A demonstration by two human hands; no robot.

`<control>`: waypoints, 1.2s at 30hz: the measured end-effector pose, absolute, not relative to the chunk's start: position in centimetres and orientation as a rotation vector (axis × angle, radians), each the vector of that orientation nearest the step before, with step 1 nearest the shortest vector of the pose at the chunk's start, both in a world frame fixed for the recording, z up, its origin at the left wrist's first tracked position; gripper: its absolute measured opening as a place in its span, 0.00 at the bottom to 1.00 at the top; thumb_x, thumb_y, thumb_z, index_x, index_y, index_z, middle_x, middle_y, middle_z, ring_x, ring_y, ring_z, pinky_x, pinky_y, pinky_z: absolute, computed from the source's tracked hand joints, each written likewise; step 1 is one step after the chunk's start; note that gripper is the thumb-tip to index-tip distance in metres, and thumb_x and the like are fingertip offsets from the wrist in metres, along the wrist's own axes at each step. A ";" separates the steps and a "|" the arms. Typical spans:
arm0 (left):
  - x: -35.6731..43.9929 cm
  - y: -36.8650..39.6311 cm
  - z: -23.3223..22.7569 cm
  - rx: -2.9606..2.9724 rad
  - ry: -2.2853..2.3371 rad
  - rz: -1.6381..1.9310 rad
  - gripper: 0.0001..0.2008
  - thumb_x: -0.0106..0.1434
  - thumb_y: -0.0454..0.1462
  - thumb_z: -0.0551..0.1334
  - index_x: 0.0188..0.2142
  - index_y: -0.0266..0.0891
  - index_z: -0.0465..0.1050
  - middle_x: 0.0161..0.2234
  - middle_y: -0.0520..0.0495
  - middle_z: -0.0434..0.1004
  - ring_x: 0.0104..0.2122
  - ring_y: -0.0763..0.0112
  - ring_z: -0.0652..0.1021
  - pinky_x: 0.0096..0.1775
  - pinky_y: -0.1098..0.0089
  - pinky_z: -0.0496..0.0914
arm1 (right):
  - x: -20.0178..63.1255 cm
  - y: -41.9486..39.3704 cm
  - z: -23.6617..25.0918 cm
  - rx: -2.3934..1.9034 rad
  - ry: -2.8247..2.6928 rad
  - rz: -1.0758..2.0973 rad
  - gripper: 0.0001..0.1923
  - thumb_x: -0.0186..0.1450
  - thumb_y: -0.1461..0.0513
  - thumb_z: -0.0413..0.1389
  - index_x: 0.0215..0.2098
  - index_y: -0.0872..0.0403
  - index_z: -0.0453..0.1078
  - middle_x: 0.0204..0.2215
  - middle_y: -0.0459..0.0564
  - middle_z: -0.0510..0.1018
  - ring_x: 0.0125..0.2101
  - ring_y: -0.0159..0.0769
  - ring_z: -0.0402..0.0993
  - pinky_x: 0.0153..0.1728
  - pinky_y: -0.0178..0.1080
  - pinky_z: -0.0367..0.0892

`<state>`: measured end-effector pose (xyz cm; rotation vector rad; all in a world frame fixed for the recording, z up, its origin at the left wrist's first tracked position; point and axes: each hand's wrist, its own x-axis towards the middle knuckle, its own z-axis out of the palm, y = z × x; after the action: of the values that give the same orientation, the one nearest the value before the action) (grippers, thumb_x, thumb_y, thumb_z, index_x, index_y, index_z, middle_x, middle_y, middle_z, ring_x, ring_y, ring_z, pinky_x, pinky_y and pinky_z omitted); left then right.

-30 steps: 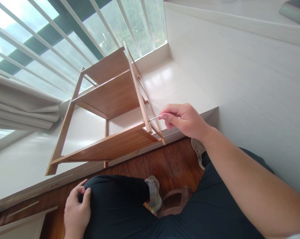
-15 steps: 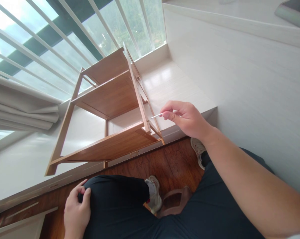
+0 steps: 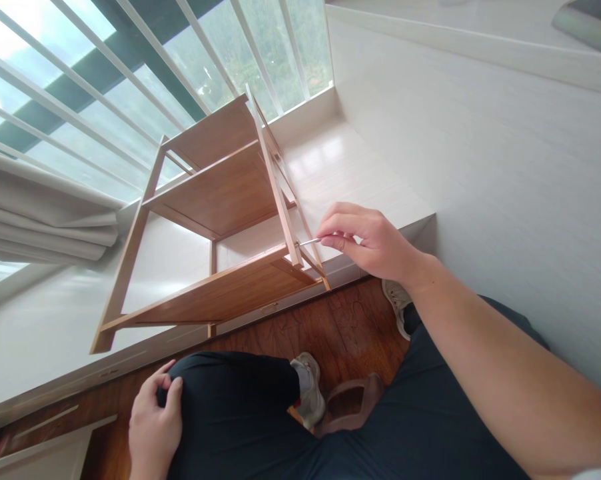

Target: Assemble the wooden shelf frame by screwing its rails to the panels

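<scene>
Right hand (image 3: 368, 241) pinched on thin metal key (image 3: 308, 241) — tip at wooden shelf (image 3: 220, 200).

- A thin, silvery metal tool (image 3: 308, 241), seemingly a hex key, is held almost level, its tip set against the front upright of the shelf rack.
- A wooden shelf rack (image 3: 215, 220) with three brown boards and light uprights is seen tilted in the head view, placed on the white window ledge.

White window bars (image 3: 130, 73), bunched curtain (image 3: 40, 220), pale sill ledge (image 3: 350, 167), brown slipper (image 3: 353, 403), wooden floor (image 3: 340, 327)
</scene>
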<state>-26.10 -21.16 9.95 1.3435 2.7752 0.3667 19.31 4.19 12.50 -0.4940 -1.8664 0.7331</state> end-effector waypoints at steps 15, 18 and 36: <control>-26.3 -21.4 9.8 1.343 2.770 0.374 0.17 0.66 0.54 0.54 0.33 0.46 0.61 0.59 0.47 0.80 0.53 0.51 0.79 0.51 0.56 0.69 | 19.3 4.4 12.7 -0.497 -1.842 0.688 0.08 0.76 0.60 0.56 0.40 0.50 0.76 0.39 0.51 0.79 0.39 0.39 0.75 0.43 0.43 0.73; -26.6 -21.5 9.7 1.362 2.775 0.368 0.17 0.66 0.54 0.54 0.33 0.45 0.61 0.59 0.47 0.80 0.52 0.51 0.79 0.50 0.57 0.69 | 19.2 4.5 12.7 -0.470 -1.826 0.663 0.08 0.77 0.60 0.56 0.40 0.50 0.77 0.40 0.52 0.79 0.41 0.40 0.76 0.44 0.44 0.73; -26.5 -21.5 9.7 1.339 2.773 0.395 0.18 0.65 0.56 0.54 0.32 0.46 0.61 0.60 0.45 0.80 0.52 0.50 0.79 0.50 0.56 0.68 | 18.8 3.7 12.9 -0.653 -1.579 1.304 0.21 0.72 0.45 0.62 0.37 0.54 0.76 0.19 0.43 0.74 0.21 0.31 0.70 0.26 0.35 0.63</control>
<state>-26.50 -21.50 9.67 1.3385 2.7733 0.3950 18.80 3.68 12.90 -0.6532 -1.5791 1.3043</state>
